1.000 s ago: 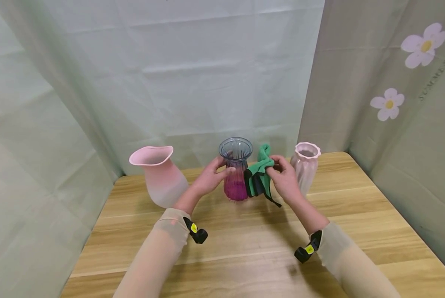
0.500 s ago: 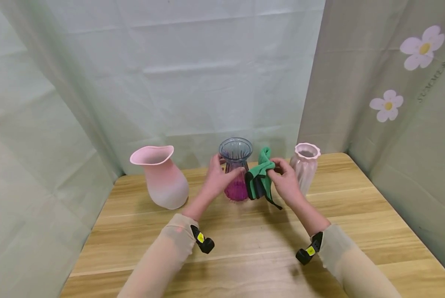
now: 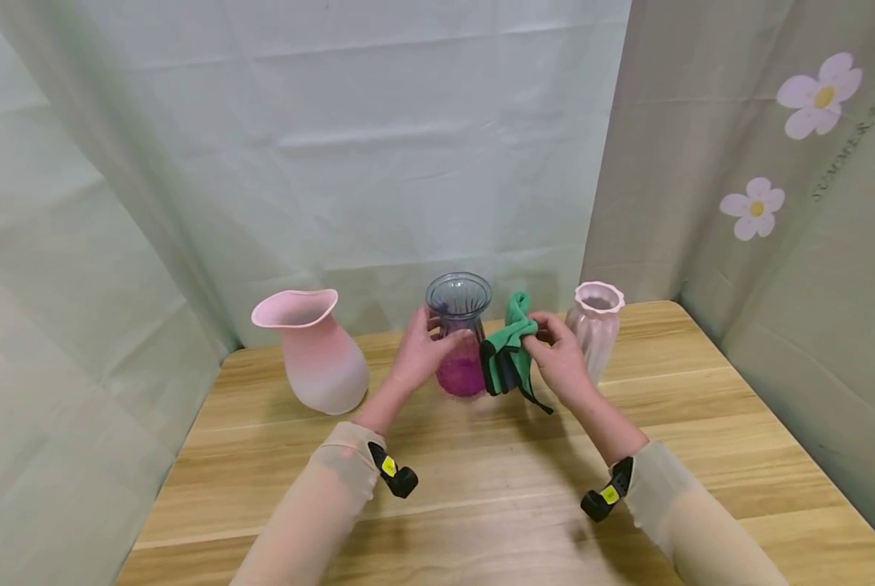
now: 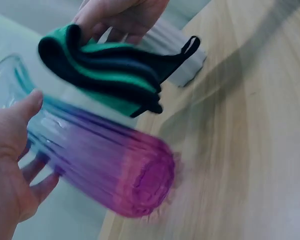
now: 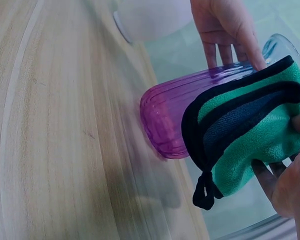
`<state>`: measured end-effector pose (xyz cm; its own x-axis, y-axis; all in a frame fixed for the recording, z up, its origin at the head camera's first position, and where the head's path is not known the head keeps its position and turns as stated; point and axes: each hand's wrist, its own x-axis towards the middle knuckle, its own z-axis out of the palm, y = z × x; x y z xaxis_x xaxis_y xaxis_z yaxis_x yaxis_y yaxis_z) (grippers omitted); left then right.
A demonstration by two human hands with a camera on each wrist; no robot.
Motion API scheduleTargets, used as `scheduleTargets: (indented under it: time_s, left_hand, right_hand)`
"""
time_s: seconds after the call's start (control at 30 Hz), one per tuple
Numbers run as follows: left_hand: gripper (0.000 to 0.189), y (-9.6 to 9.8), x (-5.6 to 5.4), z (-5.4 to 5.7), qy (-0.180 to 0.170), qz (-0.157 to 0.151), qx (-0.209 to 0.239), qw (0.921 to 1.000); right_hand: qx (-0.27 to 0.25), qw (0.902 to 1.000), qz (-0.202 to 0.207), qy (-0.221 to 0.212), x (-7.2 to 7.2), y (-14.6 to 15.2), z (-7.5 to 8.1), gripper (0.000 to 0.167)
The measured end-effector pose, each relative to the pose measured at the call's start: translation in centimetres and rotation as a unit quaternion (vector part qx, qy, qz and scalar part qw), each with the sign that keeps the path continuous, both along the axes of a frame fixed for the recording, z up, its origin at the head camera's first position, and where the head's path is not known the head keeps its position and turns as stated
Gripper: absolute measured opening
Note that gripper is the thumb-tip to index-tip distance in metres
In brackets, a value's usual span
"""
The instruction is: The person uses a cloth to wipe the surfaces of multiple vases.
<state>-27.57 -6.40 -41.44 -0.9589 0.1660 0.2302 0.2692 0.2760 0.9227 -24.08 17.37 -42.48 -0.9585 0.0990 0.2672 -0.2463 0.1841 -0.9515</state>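
A ribbed glass vase [image 3: 461, 376], blue-grey at the flared rim and magenta at the base, stands upright near the table's back edge. My left hand [image 3: 420, 352] grips it below the rim, thumb across the front and fingers [image 4: 44, 189] round the far side. To the right of the vase, my right hand [image 3: 560, 355] pinches a bunched green cloth [image 3: 514, 335] with black edging and a hanging loop. The cloth overlaps the vase's right side in the right wrist view, while the left wrist view shows a gap between them.
On the left stands a pink-and-white vase [image 3: 327, 370] with a wavy rim. Behind my right hand is a pale pink ribbed vase [image 3: 602, 338] with a scalloped rim. The wooden table [image 3: 481, 496] backs onto a hanging curtain [image 3: 408, 163].
My left hand has shifted right and closed further round the vase, its thumb now farther across the front. The right hand and cloth have barely moved. The head view has turned slightly.
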Motion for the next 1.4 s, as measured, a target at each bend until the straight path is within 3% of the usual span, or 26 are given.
scheduleTargets:
  time_s: [0.13, 0.3, 0.43, 0.57, 0.7, 0.93, 1.2, 1.4]
  left_hand:
    - [0.063, -1.3, -1.0, -0.3, -0.005, -0.070, 0.009, 0.9975]
    - [0.056, -2.6, -2.0, -0.9, -0.020, -0.113, 0.005, 0.9934]
    - [0.053, -3.0, -2.3, -1.3, -0.021, -0.120, 0.002, 0.9925]
    - [0.051, -3.0, -2.3, -1.3, -0.025, -0.112, -0.015, 0.9933]
    - [0.050, -3.0, -2.2, -1.4, -0.032, -0.105, -0.026, 0.9936]
    - [0.050, -2.9, -2.2, -1.6, -0.019, -0.114, -0.024, 0.9930]
    - [0.055, -3.0, -2.3, -1.4, -0.022, -0.117, -0.029, 0.9925]
    - [0.057, -3.0, -2.1, -1.1, -0.022, -0.120, -0.038, 0.9918]
  right_hand:
    - [-0.002, 1.0000, 0.003, -0.003, 0.0, 0.0, -0.1, 0.026]
    - [0.002, 0.9999, 0.008, -0.011, 0.0, -0.1, -0.1, 0.028]
    - [0.006, 0.9997, 0.011, -0.019, 0.1, -0.3, 0.3, 0.029]
    - [0.007, 0.9997, 0.013, -0.020, 1.0, -0.9, 2.1, 0.028]
    - [-0.002, 0.9997, 0.020, -0.011, 0.4, -1.6, 2.8, 0.028]
    - [-0.034, 0.9980, 0.046, 0.028, -2.5, -2.8, 1.2, 0.029]
    - [-0.053, 0.9973, 0.048, 0.015, -2.8, -3.6, 1.2, 0.035]
    - [0.030, 0.9985, 0.044, -0.012, -2.6, -4.0, 0.6, 0.033]
